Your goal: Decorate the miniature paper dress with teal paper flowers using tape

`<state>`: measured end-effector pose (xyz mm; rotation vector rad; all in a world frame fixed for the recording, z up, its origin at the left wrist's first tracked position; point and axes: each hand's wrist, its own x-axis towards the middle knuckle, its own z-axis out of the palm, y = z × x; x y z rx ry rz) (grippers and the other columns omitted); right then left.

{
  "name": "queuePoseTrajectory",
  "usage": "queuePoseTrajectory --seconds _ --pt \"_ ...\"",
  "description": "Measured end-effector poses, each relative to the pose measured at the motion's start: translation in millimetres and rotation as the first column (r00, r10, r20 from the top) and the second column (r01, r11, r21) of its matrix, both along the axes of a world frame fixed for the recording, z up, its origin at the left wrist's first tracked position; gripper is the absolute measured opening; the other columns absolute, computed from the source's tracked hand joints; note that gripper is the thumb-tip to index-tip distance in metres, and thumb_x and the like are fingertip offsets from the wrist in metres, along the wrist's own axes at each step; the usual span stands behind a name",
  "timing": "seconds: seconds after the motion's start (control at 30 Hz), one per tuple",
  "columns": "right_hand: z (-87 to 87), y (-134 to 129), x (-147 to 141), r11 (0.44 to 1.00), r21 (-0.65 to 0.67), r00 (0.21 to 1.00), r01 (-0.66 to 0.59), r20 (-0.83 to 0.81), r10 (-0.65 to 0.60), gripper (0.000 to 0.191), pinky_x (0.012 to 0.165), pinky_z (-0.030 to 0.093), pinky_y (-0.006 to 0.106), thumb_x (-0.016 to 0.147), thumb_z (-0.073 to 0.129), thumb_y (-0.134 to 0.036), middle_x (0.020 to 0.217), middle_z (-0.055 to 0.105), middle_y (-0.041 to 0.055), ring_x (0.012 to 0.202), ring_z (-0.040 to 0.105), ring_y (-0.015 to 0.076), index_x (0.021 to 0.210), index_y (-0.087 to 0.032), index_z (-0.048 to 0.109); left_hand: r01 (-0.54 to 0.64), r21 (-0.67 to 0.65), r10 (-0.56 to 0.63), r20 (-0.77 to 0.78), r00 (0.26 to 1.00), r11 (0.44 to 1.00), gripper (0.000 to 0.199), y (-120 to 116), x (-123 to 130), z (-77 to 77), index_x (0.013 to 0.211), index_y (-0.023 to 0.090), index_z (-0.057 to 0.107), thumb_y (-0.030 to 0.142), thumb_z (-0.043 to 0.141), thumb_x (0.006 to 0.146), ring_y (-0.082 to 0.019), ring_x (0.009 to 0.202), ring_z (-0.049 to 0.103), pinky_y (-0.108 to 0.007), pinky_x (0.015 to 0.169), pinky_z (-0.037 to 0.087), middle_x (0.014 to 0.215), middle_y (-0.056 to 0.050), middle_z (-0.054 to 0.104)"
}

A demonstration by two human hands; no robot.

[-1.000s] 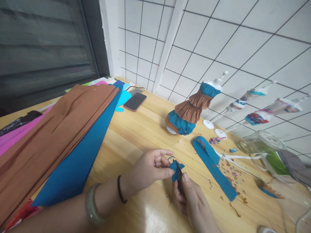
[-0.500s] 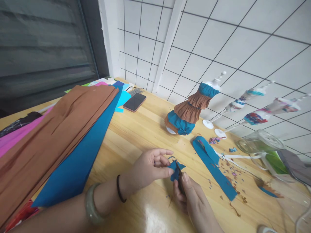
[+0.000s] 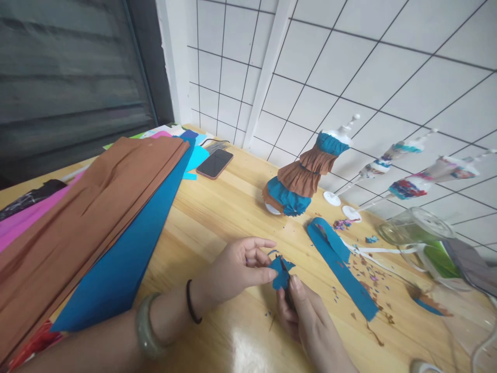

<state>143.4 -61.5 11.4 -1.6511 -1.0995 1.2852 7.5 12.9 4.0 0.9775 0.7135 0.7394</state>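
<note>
A small scrap of blue crepe paper [image 3: 280, 280] with ragged edges is pinched between the thumb and fingertips of my left hand [image 3: 248, 264], index finger extended over it. My right hand [image 3: 306, 308] is wrapped around small dark scissors [image 3: 284, 265]. Their blades lie against the blue scrap, while the handles are mostly hidden in the palm. Both hands are close together, just above the wooden table. Beyond them stands a small white dress form [image 3: 306, 173] wearing blue and brown ruffled crepe paper.
Large folded brown paper [image 3: 116, 191] and blue paper [image 3: 116, 285] fill the left side. A phone [image 3: 215, 163] lies behind. Right of my hands lie a blue paper strip [image 3: 349, 280] and scattered scraps. Two more dress forms [image 3: 413, 187] and a clear jar [image 3: 417, 228] stand farther right.
The scissors' blades have shifted slightly against the blue scrap, and more of the scrap's blue face shows. Both hands stay in nearly the same place.
</note>
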Motion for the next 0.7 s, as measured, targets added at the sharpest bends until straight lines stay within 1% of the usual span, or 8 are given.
queuePoseTrajectory --seconds 0.1,0.2,0.37,0.5,0.7 --pt "0.5 0.3 0.5 1.0 0.018 1.0 -0.01 0.026 0.009 0.05 0.041 0.021 0.022 0.083 0.037 -0.061 0.047 0.03 -0.0064 0.043 0.026 0.0088 0.054 -0.02 0.039 -0.003 -0.005 0.003 -0.007 1.0 1.0 0.044 0.7 -0.3 1.7 0.106 0.013 0.055 0.012 0.069 0.065 -0.009 0.07 0.054 -0.024 0.071 0.042 0.073 0.002 0.055" --pt "0.5 0.2 1.5 1.0 0.004 0.999 -0.001 0.035 0.001 0.05 0.042 0.021 0.022 0.082 0.037 -0.062 0.048 0.029 -0.0068 0.044 0.026 0.0088 0.056 -0.02 0.039 -0.002 -0.004 0.002 -0.015 1.0 1.0 0.043 1.3 -0.5 2.7 0.106 0.013 0.055 0.012 0.068 0.065 -0.01 0.069 0.054 -0.026 0.071 0.043 0.073 0.002 0.056" --pt "0.9 0.0 1.2 1.0 0.017 0.999 0.003 0.047 -0.004 0.049 0.042 0.022 0.022 0.082 0.038 -0.061 0.048 0.029 -0.0065 0.044 0.025 0.0091 0.055 -0.02 0.039 -0.008 0.013 0.008 -0.029 1.0 1.0 0.044 1.3 -1.4 1.5 0.107 0.013 0.056 0.014 0.069 0.065 -0.01 0.07 0.055 -0.027 0.072 0.043 0.074 0.001 0.056" --pt "2.5 0.4 -0.5 1.0 -0.01 1.0 0.027 0.007 -0.027 0.05 0.041 0.021 0.022 0.081 0.039 -0.062 0.048 0.029 -0.0061 0.044 0.025 0.0095 0.054 -0.02 0.041 -0.003 0.026 0.004 -0.024 1.0 1.0 0.044 1.2 -1.6 -0.2 0.107 0.014 0.056 0.016 0.07 0.065 -0.011 0.071 0.055 -0.026 0.072 0.043 0.074 0.001 0.056" --pt "-0.8 0.7 2.1 0.999 -0.027 0.999 -0.029 -0.047 0.027 0.055 0.041 0.017 0.021 0.08 0.036 -0.066 0.048 0.026 -0.0068 0.042 0.022 0.0073 0.05 -0.02 0.035 0.013 0.001 -0.013 -0.015 1.0 1.0 0.044 0.5 0.7 -1.6 0.106 0.014 0.055 0.016 0.07 0.064 -0.01 0.071 0.055 -0.026 0.072 0.043 0.074 0.001 0.057"
